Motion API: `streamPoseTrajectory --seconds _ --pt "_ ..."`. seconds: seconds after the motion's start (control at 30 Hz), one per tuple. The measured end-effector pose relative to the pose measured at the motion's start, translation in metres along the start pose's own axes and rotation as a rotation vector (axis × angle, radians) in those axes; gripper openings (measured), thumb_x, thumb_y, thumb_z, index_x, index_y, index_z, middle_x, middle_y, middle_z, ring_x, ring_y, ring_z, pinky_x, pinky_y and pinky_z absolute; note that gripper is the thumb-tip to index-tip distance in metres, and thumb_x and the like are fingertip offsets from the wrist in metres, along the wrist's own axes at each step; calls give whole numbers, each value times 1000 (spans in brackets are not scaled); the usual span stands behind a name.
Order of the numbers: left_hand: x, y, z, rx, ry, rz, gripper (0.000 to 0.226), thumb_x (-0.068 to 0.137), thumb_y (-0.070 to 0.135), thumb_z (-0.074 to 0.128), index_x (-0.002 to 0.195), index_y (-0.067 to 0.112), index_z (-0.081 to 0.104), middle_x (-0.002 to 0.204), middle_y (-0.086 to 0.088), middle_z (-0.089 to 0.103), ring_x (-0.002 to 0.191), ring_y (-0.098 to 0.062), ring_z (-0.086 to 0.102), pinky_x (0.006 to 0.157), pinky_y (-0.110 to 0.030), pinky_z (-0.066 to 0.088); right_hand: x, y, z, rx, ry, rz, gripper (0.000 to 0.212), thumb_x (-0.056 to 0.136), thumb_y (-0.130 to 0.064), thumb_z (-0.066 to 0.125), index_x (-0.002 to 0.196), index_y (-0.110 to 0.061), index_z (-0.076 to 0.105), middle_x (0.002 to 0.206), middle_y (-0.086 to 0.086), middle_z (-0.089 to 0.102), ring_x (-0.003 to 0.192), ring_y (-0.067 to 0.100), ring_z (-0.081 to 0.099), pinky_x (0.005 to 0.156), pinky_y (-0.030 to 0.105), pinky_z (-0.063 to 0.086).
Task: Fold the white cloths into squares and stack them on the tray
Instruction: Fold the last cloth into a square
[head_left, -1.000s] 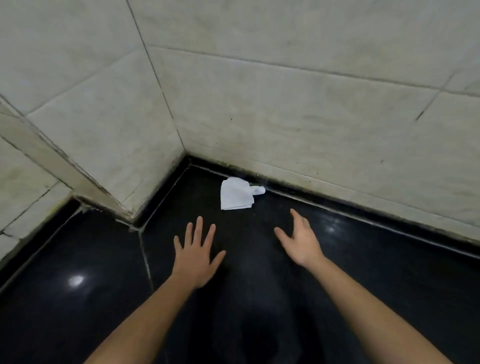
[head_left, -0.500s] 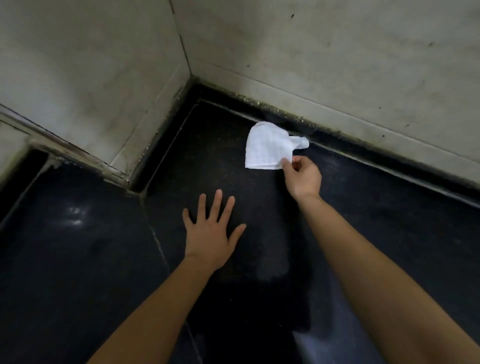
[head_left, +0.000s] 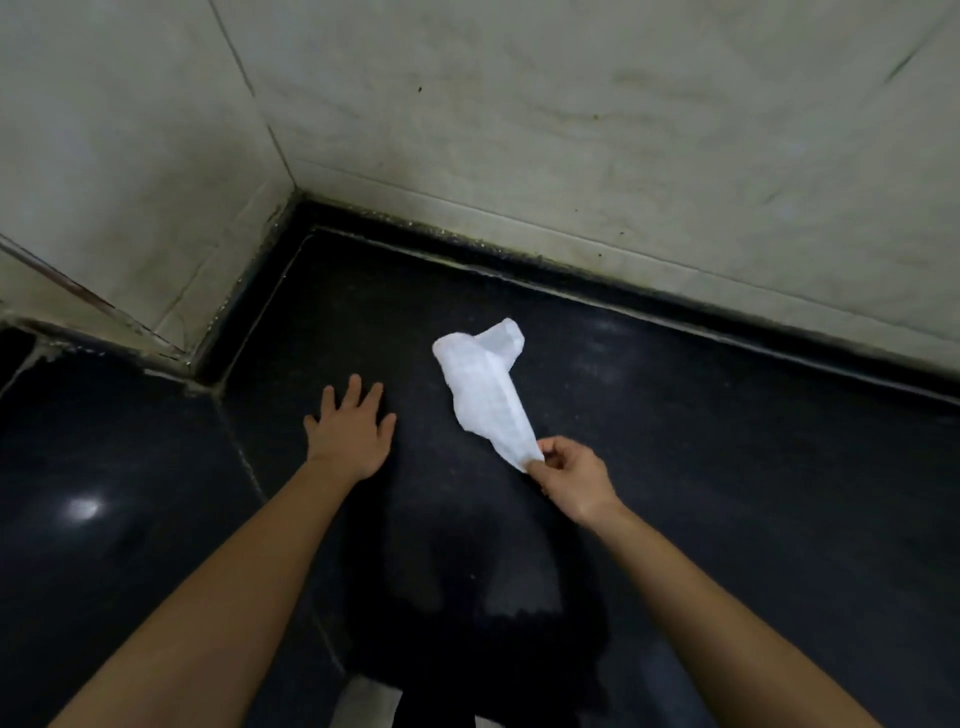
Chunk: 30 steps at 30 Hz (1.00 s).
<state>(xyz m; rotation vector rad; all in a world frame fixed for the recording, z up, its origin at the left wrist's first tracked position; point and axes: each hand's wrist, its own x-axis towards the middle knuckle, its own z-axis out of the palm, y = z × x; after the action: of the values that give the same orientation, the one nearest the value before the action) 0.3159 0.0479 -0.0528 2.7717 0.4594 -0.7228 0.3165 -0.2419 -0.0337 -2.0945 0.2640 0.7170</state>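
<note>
One small white cloth (head_left: 485, 387) lies crumpled and stretched out on the glossy black counter (head_left: 727, 467), its far end curled over. My right hand (head_left: 569, 478) pinches the cloth's near corner between thumb and fingers. My left hand (head_left: 350, 428) rests flat on the counter to the left of the cloth, fingers spread, holding nothing. No tray is in view.
Pale tiled walls (head_left: 571, 130) meet in a corner at the back left and close the counter off along the far side. A grout seam (head_left: 244, 457) runs across the black surface under my left forearm. A dark shadow lies near the bottom centre.
My right hand took hold of the cloth's corner by the wall and dragged the cloth toward me, away from the wall. My left hand stayed flat on the counter.
</note>
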Motion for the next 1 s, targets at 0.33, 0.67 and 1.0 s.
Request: streamPoseTrajectory --seconds 0.33,0.67,1.0 --pt "-94 128 62 245 168 639 58 97 17 45 153 22 29 156 -4 36 141 -26 33 110 -44 28 -111 104 -46 -388 -70 -50 13 85 -36 61 95 -32 68 75 -13 61 80 12 63 74 32 54" --pt "-154 130 56 372 120 533 31 91 49 58 117 32 59 115 10 64 108 -14 56 89 -31 36 -152 126 -94 -466 -12 -57 9 85 -37 57 89 -33 65 91 -10 69 87 14 64 72 30 53" --pt "-175 149 -61 -185 406 533 4 89 27 65 90 31 68 91 8 63 92 -17 59 75 -34 46 -158 38 -175 -518 329 -340 9 88 -33 58 91 -32 67 98 -3 72 92 22 67 75 36 55"
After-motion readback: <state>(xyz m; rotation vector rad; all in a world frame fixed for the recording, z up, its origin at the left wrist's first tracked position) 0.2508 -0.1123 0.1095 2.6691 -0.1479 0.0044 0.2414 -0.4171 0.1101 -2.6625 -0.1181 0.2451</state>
